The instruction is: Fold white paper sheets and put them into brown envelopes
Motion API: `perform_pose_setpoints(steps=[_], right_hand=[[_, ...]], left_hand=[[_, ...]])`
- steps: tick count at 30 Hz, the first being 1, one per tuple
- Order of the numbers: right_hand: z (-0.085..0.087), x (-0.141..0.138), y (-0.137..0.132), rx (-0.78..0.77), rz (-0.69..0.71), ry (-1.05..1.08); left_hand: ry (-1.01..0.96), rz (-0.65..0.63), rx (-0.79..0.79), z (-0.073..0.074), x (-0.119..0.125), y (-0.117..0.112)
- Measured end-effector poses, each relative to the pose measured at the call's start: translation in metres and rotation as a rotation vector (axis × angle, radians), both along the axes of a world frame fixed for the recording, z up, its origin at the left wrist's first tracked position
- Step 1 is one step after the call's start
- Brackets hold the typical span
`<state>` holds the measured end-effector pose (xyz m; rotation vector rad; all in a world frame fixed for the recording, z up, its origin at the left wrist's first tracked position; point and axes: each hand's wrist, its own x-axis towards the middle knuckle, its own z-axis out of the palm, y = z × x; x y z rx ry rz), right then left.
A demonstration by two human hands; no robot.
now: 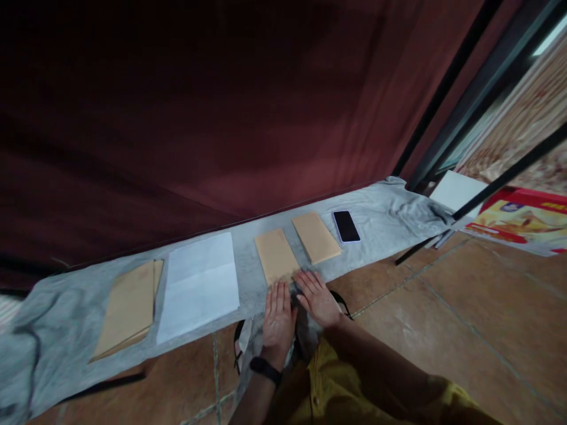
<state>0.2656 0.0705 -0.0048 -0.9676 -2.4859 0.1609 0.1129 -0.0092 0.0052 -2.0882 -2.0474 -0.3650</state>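
My left hand (278, 316) lies flat with its fingers stretched out on the grey cloth (66, 319), just below a tan envelope (276, 255). It wears a black wristband. Beside it my right hand (316, 296) also lies flat and open, fingertips at the envelope's near right corner. A second tan envelope (316, 236) lies just right of the first. Neither hand grips anything.
On the cloth, from left: a stack of tan envelopes (128, 307), white paper sheets (199, 283), and a black phone (346, 226) at the right. A dark red curtain hangs behind. Black metal legs, a white sheet (456, 190) and a red printed banner (522, 218) are at right; tiled floor is in front.
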Motion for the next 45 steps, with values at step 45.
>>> perform_pose_setpoints(steps=[45], right_hand=[[-0.012,0.001,0.001,-0.048,-0.054,-0.01]], left_hand=[[-0.036,0.189,-0.071,-0.008,0.006,-0.009]])
